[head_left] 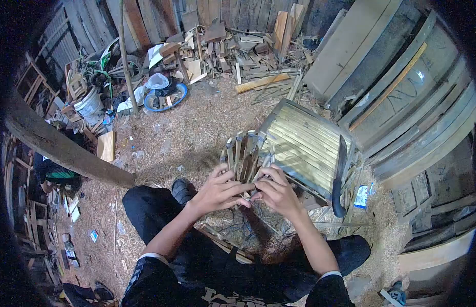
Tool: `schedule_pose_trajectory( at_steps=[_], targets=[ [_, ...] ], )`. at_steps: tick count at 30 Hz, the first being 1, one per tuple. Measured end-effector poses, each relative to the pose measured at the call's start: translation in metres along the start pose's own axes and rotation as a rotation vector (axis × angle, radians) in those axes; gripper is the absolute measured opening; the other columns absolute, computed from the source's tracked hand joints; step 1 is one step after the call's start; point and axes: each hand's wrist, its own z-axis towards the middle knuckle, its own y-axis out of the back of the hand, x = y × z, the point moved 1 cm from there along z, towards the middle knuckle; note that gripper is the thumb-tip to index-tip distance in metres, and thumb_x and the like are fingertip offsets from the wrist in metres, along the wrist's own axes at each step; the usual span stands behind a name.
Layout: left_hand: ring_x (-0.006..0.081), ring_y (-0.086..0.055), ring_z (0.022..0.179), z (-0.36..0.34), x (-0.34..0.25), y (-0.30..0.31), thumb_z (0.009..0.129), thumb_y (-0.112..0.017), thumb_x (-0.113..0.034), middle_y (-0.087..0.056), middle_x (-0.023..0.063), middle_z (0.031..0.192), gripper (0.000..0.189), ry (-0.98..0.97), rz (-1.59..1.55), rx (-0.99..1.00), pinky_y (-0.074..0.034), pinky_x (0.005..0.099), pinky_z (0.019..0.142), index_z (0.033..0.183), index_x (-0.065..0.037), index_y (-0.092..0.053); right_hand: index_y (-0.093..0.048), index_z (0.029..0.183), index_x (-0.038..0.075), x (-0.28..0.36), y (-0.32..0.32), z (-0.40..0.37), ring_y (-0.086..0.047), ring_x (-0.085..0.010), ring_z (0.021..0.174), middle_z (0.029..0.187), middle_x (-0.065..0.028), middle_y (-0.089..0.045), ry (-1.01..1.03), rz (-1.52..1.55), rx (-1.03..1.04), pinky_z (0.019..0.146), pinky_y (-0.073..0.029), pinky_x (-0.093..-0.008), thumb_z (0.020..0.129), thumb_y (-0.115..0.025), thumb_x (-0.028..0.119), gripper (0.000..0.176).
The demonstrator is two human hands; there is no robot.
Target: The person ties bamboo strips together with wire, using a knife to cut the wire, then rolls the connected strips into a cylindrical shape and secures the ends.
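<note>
My left hand and my right hand meet over my lap, their fingertips almost touching. Both are closed in a pinch; whatever lies between the fingers is too small and hidden to make out. Just beyond them rises a frame of upright wooden or bamboo sticks with dark bindings near the tops. Its lower part is partly covered by my hands. To the right stands a low slatted bench. On its right edge rests a machete, with the dark handle toward me.
A slanting post crosses the left side. Scrap wood is heaped at the back wall, near a blue basin and a white bucket. Large boards lean on the right. Another person is partly visible at far left.
</note>
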Motion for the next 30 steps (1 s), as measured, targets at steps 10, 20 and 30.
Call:
schedule_pose_trajectory(
  at_steps=[10,20,30],
  targets=[
    [0.0193,-0.055,0.082,0.0014,0.0057,0.0059,0.076,-0.081,-0.046,-0.062,-0.0021,0.076,0.045,0.044,-0.022,-0.065,-0.043,0.0426,0.095,0.103,-0.013,-0.071,-0.069,0.100,0.003,0.0045,-0.0047,0.0052,-0.058,-0.0320,0.107,0.092,-0.0091,-0.066,-0.058,0.011,-0.084,0.098,-0.044,-0.0508,0.064,-0.086,0.014,0.041],
    [0.0196,-0.056,0.080,0.0051,0.0001,0.0073,0.072,-0.085,-0.044,-0.065,-0.0018,0.076,0.045,0.075,-0.036,-0.084,-0.043,0.0420,0.094,0.098,-0.010,-0.072,-0.070,0.103,0.005,0.0037,-0.0072,0.0018,-0.057,-0.0287,0.111,0.095,-0.0083,-0.069,-0.118,0.056,-0.085,0.103,-0.043,-0.0504,0.073,-0.083,0.015,0.034],
    [0.0200,-0.057,0.082,-0.0012,0.0078,0.0029,0.073,-0.083,-0.044,-0.066,-0.0014,0.079,0.044,0.088,-0.049,-0.072,-0.043,0.0429,0.098,0.102,-0.012,-0.072,-0.070,0.099,0.007,0.0038,-0.0098,0.0059,-0.057,-0.0278,0.111,0.099,-0.0080,-0.066,-0.137,0.063,-0.129,0.100,-0.045,-0.0496,0.072,-0.083,0.016,0.031]
  ],
)
